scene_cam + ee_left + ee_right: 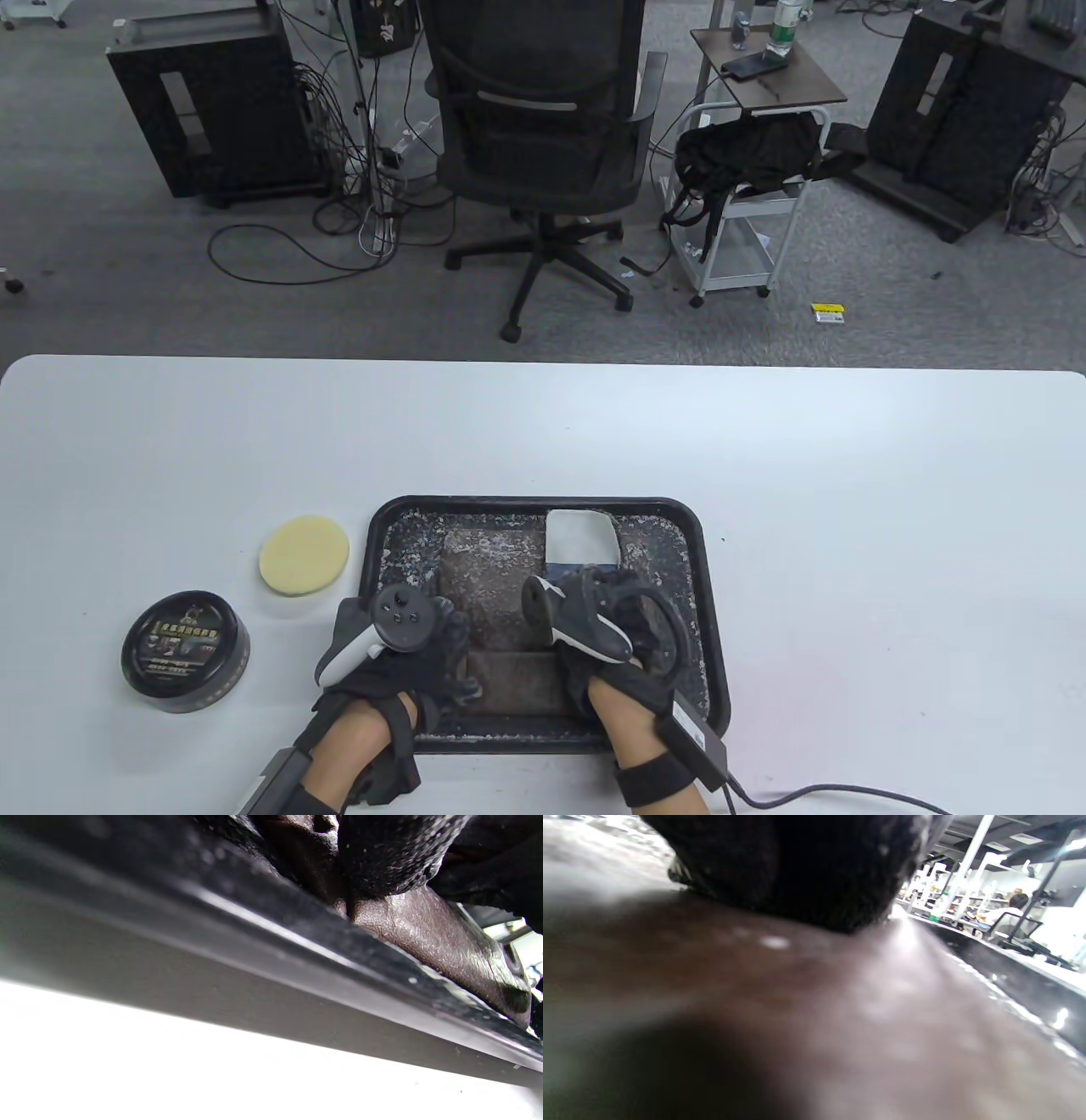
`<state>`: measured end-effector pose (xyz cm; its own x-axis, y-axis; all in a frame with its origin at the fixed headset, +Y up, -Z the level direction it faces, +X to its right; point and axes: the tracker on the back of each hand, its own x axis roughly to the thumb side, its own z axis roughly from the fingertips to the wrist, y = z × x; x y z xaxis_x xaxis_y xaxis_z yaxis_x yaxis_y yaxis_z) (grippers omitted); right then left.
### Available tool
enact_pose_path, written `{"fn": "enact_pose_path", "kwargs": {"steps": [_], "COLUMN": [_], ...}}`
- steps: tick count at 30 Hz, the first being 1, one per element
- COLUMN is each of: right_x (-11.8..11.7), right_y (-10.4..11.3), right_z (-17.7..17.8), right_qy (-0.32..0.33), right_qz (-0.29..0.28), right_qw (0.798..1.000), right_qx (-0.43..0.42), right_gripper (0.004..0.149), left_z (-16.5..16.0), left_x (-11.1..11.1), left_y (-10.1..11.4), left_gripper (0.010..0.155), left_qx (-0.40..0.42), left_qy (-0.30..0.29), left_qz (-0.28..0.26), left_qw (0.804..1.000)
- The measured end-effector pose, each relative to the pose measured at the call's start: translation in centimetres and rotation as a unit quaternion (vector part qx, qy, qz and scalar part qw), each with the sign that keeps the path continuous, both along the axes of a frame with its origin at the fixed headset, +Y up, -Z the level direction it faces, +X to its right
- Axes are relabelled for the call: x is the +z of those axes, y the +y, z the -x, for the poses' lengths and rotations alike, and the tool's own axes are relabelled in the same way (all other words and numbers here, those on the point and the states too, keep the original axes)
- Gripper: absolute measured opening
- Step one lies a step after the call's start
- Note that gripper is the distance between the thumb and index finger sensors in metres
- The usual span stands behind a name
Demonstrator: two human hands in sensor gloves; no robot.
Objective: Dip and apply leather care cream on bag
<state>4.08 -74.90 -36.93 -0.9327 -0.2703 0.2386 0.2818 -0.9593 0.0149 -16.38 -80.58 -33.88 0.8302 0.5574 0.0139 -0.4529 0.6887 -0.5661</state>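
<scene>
We see the brown bag (496,594) lying in the black tray (708,594) on the white surface (848,509). Our right hand (607,624) holds a white cloth (579,536) against it; the left hand (399,654) rests on its near-left edge, grasp unclear. The cream tin (185,651) and yellow sponge (304,555) sit left of the tray.

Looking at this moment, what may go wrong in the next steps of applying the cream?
1. The cream tin appears still lidded, and the yellow sponge lies untouched beside the tray; rubbing now would likely be dry.
2. The right hand seems to press a white cloth on the brown bag; its grip is hidden, so it may slip.
3. The left hand rests at the tray's edge and might tip it.
</scene>
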Motion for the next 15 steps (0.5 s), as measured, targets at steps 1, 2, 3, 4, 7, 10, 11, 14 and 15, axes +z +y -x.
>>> {"fn": "enact_pose_path", "kwargs": {"steps": [1, 2, 3, 4, 7, 10, 11, 14, 15], "right_x": [0.2, 0.2, 0.4, 0.5, 0.7, 1.0, 1.0, 0.9, 0.9], "right_y": [0.0, 0.0, 0.0, 0.0, 0.0, 0.0, 0.0, -0.1, -0.1], "right_z": [0.6, 0.9, 1.3, 1.7, 3.3, 4.6, 4.8, 5.1, 5.0], "right_qy": [0.014, 0.019, 0.027, 0.032, 0.056, 0.077, 0.086, 0.097, 0.100], "right_qz": [0.003, 0.007, 0.013, 0.016, 0.025, 0.029, 0.033, 0.043, 0.044], "right_qw": [1.000, 1.000, 0.999, 0.997, 0.995, 0.992, 0.990, 0.985, 0.984], "right_qx": [-0.011, -0.023, -0.045, -0.062, -0.081, -0.100, -0.107, -0.139, -0.141], "right_gripper": [0.056, 0.056, 0.056, 0.056, 0.056, 0.056, 0.057, 0.056, 0.056], "left_z": [0.0, 0.0, 0.0, 0.0, 0.0, 0.0, 0.0, 0.1, 0.1], "left_x": [0.0, 0.0, 0.0, 0.0, 0.0, 0.0, 0.0, 0.0, 0.0], "left_y": [0.0, 0.0, 0.0, 0.0, -0.1, -0.1, -0.1, -0.1, -0.1], "left_gripper": [0.079, 0.078, 0.078, 0.079, 0.078, 0.078, 0.078, 0.078, 0.078], "left_qx": [-0.001, 0.000, 0.000, 0.001, 0.001, 0.002, 0.002, 0.004, 0.005], "left_qy": [0.000, 0.000, 0.000, 0.000, 0.001, 0.001, 0.001, 0.001, 0.001], "left_qz": [0.000, -0.001, -0.001, -0.001, -0.001, -0.001, -0.001, 0.002, 0.002], "left_qw": [1.000, 1.000, 1.000, 1.000, 1.000, 1.000, 1.000, 1.000, 1.000]}}
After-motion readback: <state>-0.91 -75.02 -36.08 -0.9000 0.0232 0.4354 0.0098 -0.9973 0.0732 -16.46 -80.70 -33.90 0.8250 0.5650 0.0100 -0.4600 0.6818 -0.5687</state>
